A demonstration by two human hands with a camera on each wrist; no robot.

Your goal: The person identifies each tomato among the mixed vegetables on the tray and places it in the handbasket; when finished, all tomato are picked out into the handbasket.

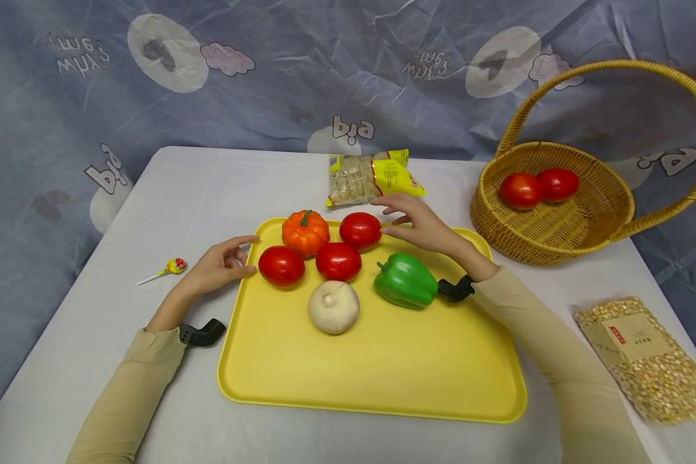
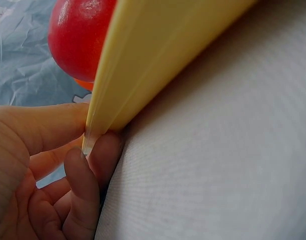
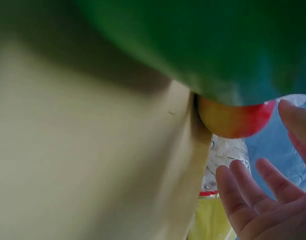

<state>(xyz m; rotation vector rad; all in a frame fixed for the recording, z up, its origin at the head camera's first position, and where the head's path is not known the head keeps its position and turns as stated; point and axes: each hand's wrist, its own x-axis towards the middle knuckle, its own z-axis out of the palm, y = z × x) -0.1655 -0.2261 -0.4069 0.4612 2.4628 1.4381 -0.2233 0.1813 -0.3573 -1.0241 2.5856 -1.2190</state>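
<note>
A yellow tray (image 1: 417, 367) lies on the table. My left hand (image 1: 217, 264) pinches its left rim; in the left wrist view the thumb (image 2: 62, 122) is on the rim, with curled fingers below it. My right hand (image 1: 420, 225) is over the back right part of the tray, fingers spread and holding nothing. Its thumb tip is close beside a red tomato (image 1: 361, 231). Two more tomatoes, one in the middle (image 1: 339, 261) and one at the left (image 1: 281, 266), sit near an orange mini pumpkin (image 1: 305, 233). Nearer me are a white mushroom (image 1: 334, 307) and a green bell pepper (image 1: 406, 281).
At the back right stands a wicker basket (image 1: 481, 212) with a tall handle and two tomatoes inside. Behind the tray lies a yellow-and-clear food bag (image 1: 354, 180). A lollipop (image 1: 176, 265) is at the left, and a packet of yellow kernels (image 1: 667, 383) at the right.
</note>
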